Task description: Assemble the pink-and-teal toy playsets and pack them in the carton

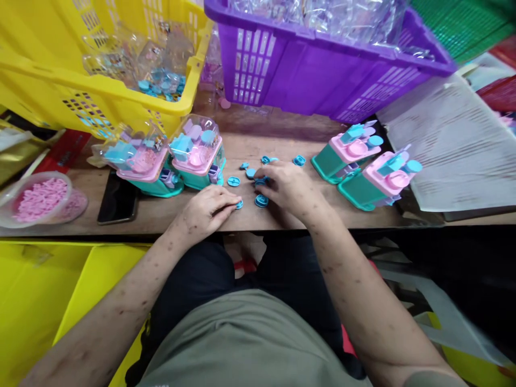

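Observation:
Several small blue round plastic discs (pixel 233 181) lie scattered on the wooden table (pixel 161 212). My left hand (pixel 207 209) rests on the table with its fingertips pinching one blue disc (pixel 239 204). My right hand (pixel 284 185) lies curled over other discs, touching one disc (pixel 260 183), with another disc (pixel 262 201) just below its fingers. Two teal-and-pink toy units under clear domes (pixel 197 153) stand left of the discs. Two uncovered teal-and-pink toy units (pixel 373 180) stand to the right.
A yellow crate (pixel 100 91) with bagged parts sits at the back left and a purple crate (pixel 322 70) with clear plastic at the back. A bowl of pink pieces (pixel 38 199) and a black phone (pixel 118 200) lie at left. White slatted sheets (pixel 451 145) lie at right.

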Demonstrator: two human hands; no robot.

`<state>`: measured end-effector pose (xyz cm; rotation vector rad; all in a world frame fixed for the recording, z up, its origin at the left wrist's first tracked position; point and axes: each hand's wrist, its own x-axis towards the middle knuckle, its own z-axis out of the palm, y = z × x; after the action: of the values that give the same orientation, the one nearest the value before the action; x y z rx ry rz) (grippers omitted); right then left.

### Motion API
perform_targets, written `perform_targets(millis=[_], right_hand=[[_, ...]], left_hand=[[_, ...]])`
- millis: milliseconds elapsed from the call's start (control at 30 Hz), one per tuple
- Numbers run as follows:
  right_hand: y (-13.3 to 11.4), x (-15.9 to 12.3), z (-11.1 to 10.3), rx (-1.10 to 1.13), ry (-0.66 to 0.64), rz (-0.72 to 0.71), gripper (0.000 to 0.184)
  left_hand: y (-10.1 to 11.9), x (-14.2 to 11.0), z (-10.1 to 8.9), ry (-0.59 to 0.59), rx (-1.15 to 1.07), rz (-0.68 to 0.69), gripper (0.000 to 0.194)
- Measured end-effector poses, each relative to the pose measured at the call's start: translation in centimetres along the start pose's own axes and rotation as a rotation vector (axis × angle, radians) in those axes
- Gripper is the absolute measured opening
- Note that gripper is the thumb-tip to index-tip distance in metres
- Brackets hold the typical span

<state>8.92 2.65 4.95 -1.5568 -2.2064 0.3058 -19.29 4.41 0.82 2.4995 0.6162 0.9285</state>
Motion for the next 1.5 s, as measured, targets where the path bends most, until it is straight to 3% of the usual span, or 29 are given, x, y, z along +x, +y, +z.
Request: perform_targets(millis=[100, 267, 367, 600, 1000, 1200, 1367, 1500], right_hand=[[-0.1, 0.5, 0.7, -0.013, -0.071, 0.014, 0.018], [-1.0, 1.3, -0.4, 0.242, 0.059, 0.105, 0.018], [-2.1, 3.1, -0.1, 0.362, 0.058, 0.110, 0.012], [-2.1, 6.4, 2.0, 0.200, -0.055, 0.051, 0.013], [-2.1, 5.9, 1.7, 0.213, -0.104, 0.049, 0.012], [-2.3, 5.6, 1.6, 0.108, -0.088, 0.010, 0.014], [-3.3, 5.5, 2.7, -0.019, -0.104, -0.081, 0.023], [-3.6, 5.2, 3.5, 0.004, -0.060, -0.092, 0.022]], left_hand=[[0.3, -0.2, 0.0, -0.021, 0.000, -0.021, 0.024], [0.5, -0.4, 0.1, 0.019, 0.010, 0.006, 0.024], [0.5, -0.4, 0.1, 0.035, 0.001, 0.005, 0.026], [0.4, -0.5, 0.1, 0.043, -0.040, -0.032, 0.020], [0.6, -0.5, 0.0, 0.051, -0.061, -0.063, 0.017], [0.5, -0.5, 0.0, 0.068, -0.052, -0.059, 0.017], [0.6, -0.5, -0.1, 0.071, -0.030, -0.036, 0.015], [0.5, -0.6, -0.1, 0.077, -0.023, -0.025, 0.014]])
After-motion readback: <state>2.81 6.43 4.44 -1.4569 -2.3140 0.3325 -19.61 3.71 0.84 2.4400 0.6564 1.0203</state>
